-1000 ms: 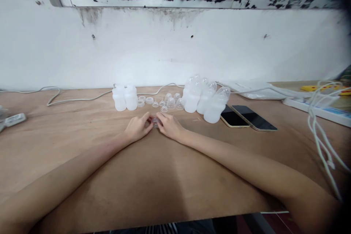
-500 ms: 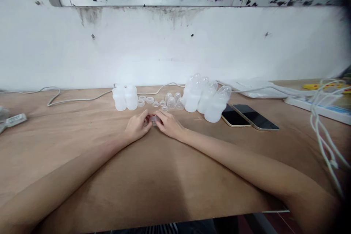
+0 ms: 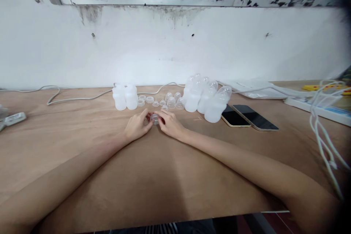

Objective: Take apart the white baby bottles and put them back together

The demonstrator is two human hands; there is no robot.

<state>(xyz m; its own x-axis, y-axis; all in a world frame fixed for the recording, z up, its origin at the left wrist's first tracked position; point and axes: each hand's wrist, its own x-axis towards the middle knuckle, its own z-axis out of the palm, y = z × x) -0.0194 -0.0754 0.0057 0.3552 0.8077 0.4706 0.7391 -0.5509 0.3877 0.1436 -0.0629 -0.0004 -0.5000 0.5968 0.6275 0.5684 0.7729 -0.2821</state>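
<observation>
Vs. a moment ago, the small clear ring-like pc (image 3: 155, 119) shows more of its round face, which suggests turning in place; L hand (image 3: 137, 126) and R hand (image 3: 171, 125) pinch it narrowly from either side, tho exact grip's too small to tell. Small teats (image 3: 155, 103) sit just beyond the fingers, 2 uncapped bottles (image 3: 131, 98) back L, domed bottles (image 3: 213, 111) back R; table (image 3: 153, 175) runs from wrists to its near edge, well apart from the hands.
</observation>
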